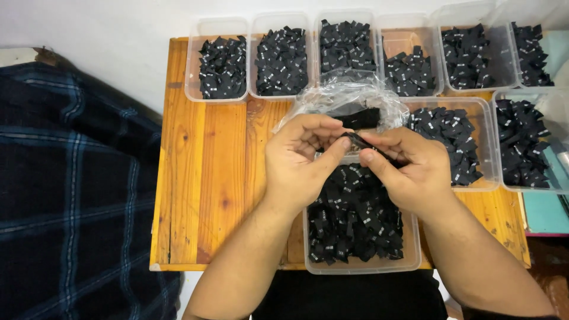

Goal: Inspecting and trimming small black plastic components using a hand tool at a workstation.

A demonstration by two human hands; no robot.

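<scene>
Two hands pinched a small black fabric label (357,141) between them above a clear tub of the same labels.

The left hand (299,155) came in with thumb and forefinger closed on the label's near end, palm turned inward; the right hand (409,169) clamped the far end likewise, apparently to hold it taut. Just beyond the grip lay a crinkled plastic bag (349,98); directly below it, the full tub (355,228) sat on the wooden desk (207,172), with more tubs (216,59) ranged behind.
</scene>
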